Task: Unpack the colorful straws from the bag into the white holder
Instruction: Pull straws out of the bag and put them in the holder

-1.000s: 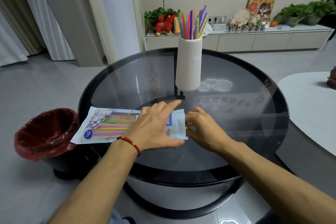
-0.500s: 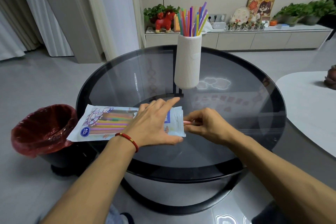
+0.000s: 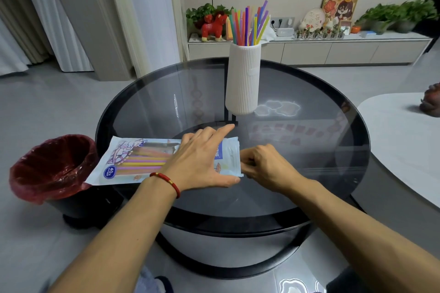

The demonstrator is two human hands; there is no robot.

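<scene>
Since half a second back, our right hand (image 3: 266, 166) has slid in again to the open end of the bag, and the pink straw tip we had poking out from its fingers isn't visible anymore. Its fingers are curled up tight right at the mouth of the flat white printed plastic straw bag (image 3: 133, 162); whether they're actually pinching a straw in there, we can't tell, the knuckles hide it.

Our left hand (image 3: 202, 162), the one with the red cord bracelet (image 3: 166, 182) on the wrist, lies flat over the right half of the bag with the fingers straight and spread, pressing it down onto the round dark glass table (image 3: 321, 150). The index finger points off toward the holder.

Through the clear window of the bag we can see the leftover straws (image 3: 145, 162) lying lengthwise, yellow, pink and orange-ish ones. The bag's left end hangs out past the table edge, above the black bin with the red liner (image 3: 52, 166) that stands on the floor just beside the table.

Further back on the table stands the tall white ribbed holder (image 3: 242, 78), upright, with a bunch of colorful straws (image 3: 248, 24) already fanned out of its top. It's well apart from both hands.
</scene>
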